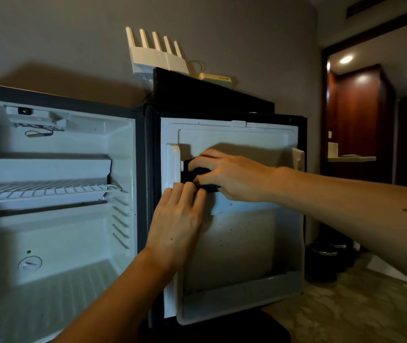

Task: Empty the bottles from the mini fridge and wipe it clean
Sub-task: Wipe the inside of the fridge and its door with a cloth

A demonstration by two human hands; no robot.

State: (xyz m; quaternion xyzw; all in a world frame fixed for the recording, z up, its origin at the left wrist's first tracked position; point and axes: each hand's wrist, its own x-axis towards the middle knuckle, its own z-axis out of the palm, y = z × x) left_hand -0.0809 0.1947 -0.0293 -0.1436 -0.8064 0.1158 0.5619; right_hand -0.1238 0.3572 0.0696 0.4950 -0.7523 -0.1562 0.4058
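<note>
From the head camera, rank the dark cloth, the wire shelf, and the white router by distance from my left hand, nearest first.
1. Dark cloth: on the door's inner panel, touching the left hand's fingertips.
2. Wire shelf: left, inside the fridge.
3. White router: up on the wall above the fridge.

Fridge cavity (pixel 56 243): open below wire shelf (pixel 49 191); upper part narrowed by it. Door liner (pixel 247 243): reach blocked at upper left by both hands (pixel 197 189).
</note>
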